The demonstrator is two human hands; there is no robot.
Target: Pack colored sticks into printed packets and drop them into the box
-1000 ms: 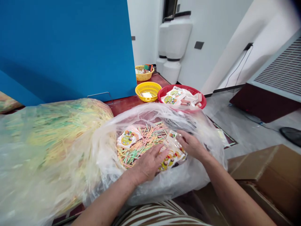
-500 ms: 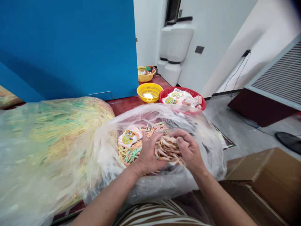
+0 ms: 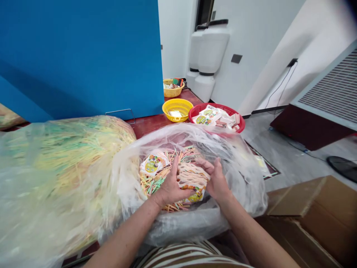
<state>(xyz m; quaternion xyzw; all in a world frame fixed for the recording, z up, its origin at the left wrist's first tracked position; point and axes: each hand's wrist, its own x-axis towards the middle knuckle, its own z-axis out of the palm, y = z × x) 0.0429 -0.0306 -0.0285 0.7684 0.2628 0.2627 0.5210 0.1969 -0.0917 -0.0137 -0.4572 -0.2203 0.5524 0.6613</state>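
Observation:
My left hand [image 3: 170,189] holds a stack of small printed packets [image 3: 193,175] with wavy, zigzag-cut edges facing up. Its thumb lies across the near side, with the fingers along the left. On the right side of the stack, my right hand [image 3: 218,182] has its thumb and fingers apart, the fingertips close to the packets; contact is unclear. Below lie many thin coloured paper sticks [image 3: 156,185] inside an open clear plastic bag [image 3: 195,219]. Another printed packet [image 3: 153,163] with a green-yellow picture rests on the sticks, left of my hands.
A large plastic bag full of coloured sticks [image 3: 69,156] sits at left. Behind are a red basket with packets [image 3: 241,125], a yellow basket [image 3: 178,102] and another yellow basket [image 3: 172,92]. A blue panel [image 3: 83,56] stands at back left; a cardboard box [image 3: 329,208] is at right.
The stack has moved slightly left and down and turned, showing its wavy edges and a printed face. My right hand's fingers have spread from their closed grip near it.

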